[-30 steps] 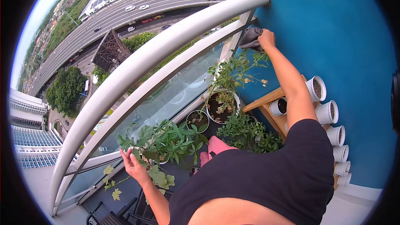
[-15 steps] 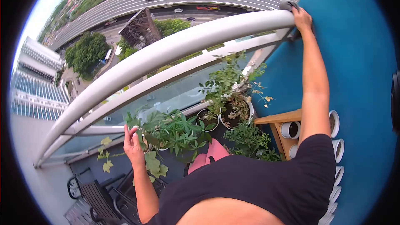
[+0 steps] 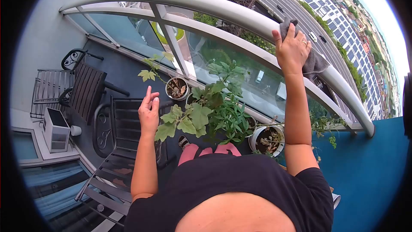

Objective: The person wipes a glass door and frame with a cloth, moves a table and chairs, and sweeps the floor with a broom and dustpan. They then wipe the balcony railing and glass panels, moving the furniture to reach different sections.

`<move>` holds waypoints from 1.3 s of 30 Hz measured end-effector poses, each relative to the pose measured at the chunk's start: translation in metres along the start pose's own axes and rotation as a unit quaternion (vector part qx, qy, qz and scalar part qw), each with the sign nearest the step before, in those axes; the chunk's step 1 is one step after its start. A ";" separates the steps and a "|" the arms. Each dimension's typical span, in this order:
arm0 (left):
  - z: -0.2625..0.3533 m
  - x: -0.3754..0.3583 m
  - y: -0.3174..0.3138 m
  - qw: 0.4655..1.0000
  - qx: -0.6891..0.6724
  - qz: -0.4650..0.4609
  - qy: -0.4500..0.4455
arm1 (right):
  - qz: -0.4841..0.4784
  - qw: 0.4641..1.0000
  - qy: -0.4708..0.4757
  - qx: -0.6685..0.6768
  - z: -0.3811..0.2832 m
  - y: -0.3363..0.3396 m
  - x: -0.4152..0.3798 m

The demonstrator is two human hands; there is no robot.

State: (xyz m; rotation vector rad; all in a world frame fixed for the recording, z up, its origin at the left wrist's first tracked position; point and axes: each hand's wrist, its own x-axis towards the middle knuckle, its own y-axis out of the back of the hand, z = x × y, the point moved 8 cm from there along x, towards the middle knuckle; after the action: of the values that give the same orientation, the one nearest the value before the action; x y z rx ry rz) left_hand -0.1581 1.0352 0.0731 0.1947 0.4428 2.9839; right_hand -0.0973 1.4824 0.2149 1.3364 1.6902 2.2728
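The right hand lies flat on the top rail of the balcony, fingers together and pressed down on a grey cloth. The cloth sits between palm and rail, and most of it bunches out to the right of the hand, draping over the rail's far side. A ring shows on one finger.

The left hand is raised in the air with nothing in it, fingers loosely apart and pointing up, the index straightest. It hangs just beside the broad leaves of a vine, not clearly touching them (the nearest leaf is very close to the thumb side).

Below the rail runs a glass pane. Against it stand potted plants: a small pot with dry soil near the post, and a white pot to the right, by the right forearm. A dark metal chair stands at the left, with a slatted bench under the left arm. The wall at the right is blue.
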 end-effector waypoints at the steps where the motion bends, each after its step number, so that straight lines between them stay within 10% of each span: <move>1: -0.010 0.000 0.036 0.999 0.013 0.034 0.011 | 0.001 1.000 0.025 0.015 -0.052 -0.002 0.011; 11: -0.173 -0.120 0.307 0.927 0.161 0.241 0.238 | -0.043 0.949 0.241 0.200 -0.439 -0.014 0.101; 13: -0.213 -0.161 0.323 0.908 0.172 0.232 0.303 | -0.018 0.878 0.401 0.260 -0.509 -0.039 0.124; 16: -0.255 -0.208 0.324 0.888 0.144 0.240 0.364 | -0.020 0.836 0.449 0.315 -0.530 -0.041 0.114; 18: -0.280 -0.238 0.319 0.878 0.116 0.237 0.400 | 0.178 0.799 0.445 0.364 -0.485 -0.029 0.071; 20: -0.300 -0.265 0.311 0.864 0.085 0.247 0.430 | 0.097 0.823 0.364 0.425 -0.430 -0.019 0.023; 25: -0.318 -0.250 0.294 0.848 0.043 0.233 0.474 | -0.052 0.873 -0.154 0.459 -0.304 -0.121 0.008; 33: -0.305 -0.130 0.288 0.897 0.070 0.220 0.376 | -0.072 0.970 0.112 0.202 -0.390 -0.131 0.020; 37: -0.291 -0.086 0.246 0.919 0.024 0.199 0.341 | -0.315 0.792 0.130 0.507 -0.378 -0.124 -0.006; 39: -0.235 -0.026 0.207 0.950 0.044 0.143 0.273 | -0.454 0.278 -0.110 0.840 -0.385 -0.120 -0.034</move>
State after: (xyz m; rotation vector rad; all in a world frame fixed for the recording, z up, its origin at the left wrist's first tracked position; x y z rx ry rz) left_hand -0.1866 0.7686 -0.0918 -0.6315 0.6493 3.2747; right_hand -0.3706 1.2161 0.0790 -0.1297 2.9332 -0.9250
